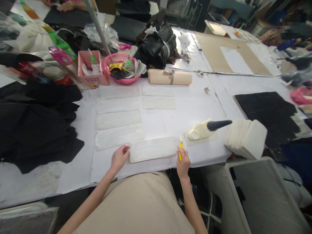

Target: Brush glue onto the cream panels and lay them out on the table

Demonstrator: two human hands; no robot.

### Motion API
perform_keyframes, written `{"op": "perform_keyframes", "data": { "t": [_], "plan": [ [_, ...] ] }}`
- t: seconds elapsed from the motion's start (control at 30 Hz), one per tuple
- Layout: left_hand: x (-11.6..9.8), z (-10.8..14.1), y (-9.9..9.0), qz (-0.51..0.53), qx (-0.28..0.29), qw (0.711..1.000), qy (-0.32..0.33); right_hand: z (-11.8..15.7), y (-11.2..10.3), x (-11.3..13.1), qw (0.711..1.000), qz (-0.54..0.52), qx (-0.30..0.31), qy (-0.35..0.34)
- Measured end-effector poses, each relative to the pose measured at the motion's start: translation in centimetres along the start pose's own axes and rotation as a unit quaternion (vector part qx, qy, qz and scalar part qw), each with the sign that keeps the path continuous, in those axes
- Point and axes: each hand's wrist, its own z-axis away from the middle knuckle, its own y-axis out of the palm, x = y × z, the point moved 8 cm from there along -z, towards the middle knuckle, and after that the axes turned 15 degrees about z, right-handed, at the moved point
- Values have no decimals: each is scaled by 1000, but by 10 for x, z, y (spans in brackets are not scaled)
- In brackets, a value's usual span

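Observation:
A pale rectangular strip [153, 149] lies on the white table close to my body. At its left end is my left hand [120, 158], thumb and fingertips pressed together at the strip's edge. My right hand [183, 160] grips a yellow brush [180, 150], bristles pointing away from me, beside the strip's right end. Several similar strips [119, 118] lie in two columns beyond. To the right, a cream-coloured container [198, 131] with a black tapered part [218, 124] rests on its side on a small pale sheet.
White stacked pieces [246, 138] stand at the table's right edge, above a grey bin [268, 195]. Black material [36, 120] covers the left side. A pink basket [122, 58], pink box [91, 70] and beige roll [169, 77] sit farther back. Another person's hand [65, 6] shows top left.

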Motion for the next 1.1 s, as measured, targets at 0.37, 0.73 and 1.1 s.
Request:
{"op": "perform_keyframes", "data": {
  "t": [0.37, 0.73, 1.1],
  "plan": [
    [6, 6, 7, -28, -22, 999, 28, -3, 37, -11, 999, 16, 26, 35],
    [-12, 20, 2, 5, -61, 997, 47, 4, 36, -5, 998, -51, 32, 18],
    [1, 12, 4, 239, -63, 964, -98, 6, 36, -7, 997, -62, 45, 9]
  ]
}}
